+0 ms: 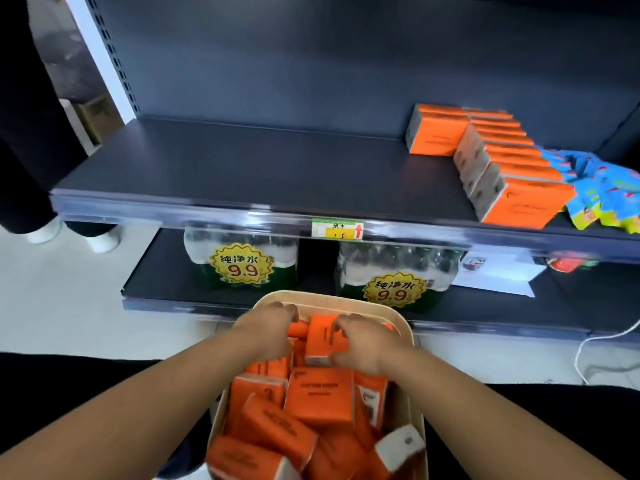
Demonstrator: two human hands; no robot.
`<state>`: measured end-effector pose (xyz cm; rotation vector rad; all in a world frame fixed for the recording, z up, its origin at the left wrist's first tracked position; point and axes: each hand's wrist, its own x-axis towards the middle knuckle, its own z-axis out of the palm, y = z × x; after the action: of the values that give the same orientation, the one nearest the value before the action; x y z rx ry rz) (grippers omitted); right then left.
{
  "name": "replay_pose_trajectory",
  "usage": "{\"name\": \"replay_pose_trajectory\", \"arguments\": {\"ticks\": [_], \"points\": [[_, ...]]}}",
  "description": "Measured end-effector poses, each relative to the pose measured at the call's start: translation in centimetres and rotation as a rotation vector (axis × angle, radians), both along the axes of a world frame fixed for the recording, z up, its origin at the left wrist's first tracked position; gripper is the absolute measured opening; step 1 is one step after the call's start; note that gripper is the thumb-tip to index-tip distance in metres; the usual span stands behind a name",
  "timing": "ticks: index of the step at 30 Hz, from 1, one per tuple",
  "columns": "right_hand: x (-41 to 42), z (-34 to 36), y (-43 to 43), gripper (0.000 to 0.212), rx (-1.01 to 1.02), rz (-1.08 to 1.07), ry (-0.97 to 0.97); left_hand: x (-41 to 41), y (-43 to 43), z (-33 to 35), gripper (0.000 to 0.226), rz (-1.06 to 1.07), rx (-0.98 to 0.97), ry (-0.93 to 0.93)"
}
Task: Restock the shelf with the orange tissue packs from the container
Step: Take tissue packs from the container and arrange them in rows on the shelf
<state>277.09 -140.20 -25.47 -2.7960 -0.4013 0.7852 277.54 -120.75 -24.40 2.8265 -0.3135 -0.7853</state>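
Orange pack (320, 341) sits gripped in my right hand (360, 341), while beside it my left hand (266, 327) curls round a second pack (298, 329).

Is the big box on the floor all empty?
No, the container is piled with orange tissue packs, and the left hand and right hand each grip one.

I see orange packs (322, 396) with white ends in a cream bin (346, 303). The shelf (242, 168) is dark grey. The labels (242, 266) are yellow starbursts with red digits; the packets (606, 188), blue-patterned.
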Motion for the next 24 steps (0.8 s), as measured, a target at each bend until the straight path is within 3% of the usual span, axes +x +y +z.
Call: {"name": "replay_pose_trajectory", "arguments": {"ticks": [4,12,19,24], "points": [[-1.7,-3.1,-0.7,0.064,-0.050,-0.033,0.178,-1.3,0.0,-2.6,0.048,-0.025,0.010,0.001],[-3.7,-5.9,-1.7,0.062,0.203,-0.336,0.456,-2.0,-0.3,-4.7,0.062,-0.096,0.019,0.078],[-2.9,-5.8,-2.0,0.074,0.331,-0.442,0.465,-1.4,-0.3,-5.3,0.065,-0.069,-0.083,0.135],[-2.1,-5.5,-3.2,0.051,0.468,-0.528,0.446,-1.0,0.2,-5.5,0.072,0.005,-0.182,0.206]]}}
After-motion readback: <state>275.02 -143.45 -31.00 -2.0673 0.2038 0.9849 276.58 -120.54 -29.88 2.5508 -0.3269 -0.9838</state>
